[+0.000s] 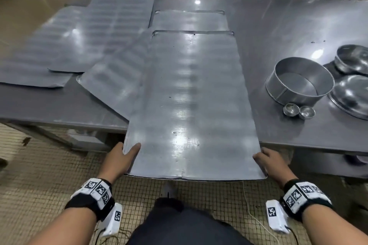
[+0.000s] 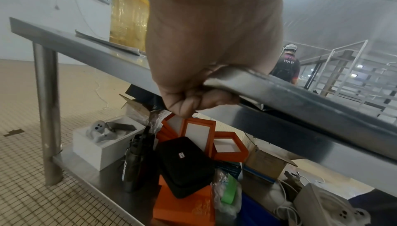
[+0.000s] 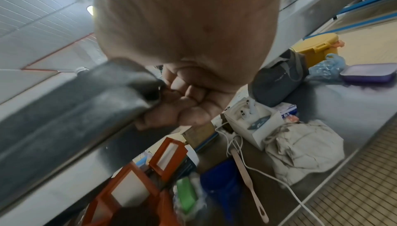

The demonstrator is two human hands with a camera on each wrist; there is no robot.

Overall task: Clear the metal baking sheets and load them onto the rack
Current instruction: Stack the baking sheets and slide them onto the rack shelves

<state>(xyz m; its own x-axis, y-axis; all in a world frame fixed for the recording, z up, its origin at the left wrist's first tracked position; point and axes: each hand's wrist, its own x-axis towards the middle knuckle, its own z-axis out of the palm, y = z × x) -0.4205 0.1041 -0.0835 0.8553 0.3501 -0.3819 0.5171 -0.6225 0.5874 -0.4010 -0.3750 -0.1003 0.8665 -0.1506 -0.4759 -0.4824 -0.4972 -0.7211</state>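
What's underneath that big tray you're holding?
The baking sheet overlaps an angled sheet on the table; fingers curl beneath its overhanging end. Anything else beneath it is hidden.

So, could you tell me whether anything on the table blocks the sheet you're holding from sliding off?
Nothing visible does. Both the left hand and right hand already grip the sheet, nothing lies on it, and its near end overhangs the table.
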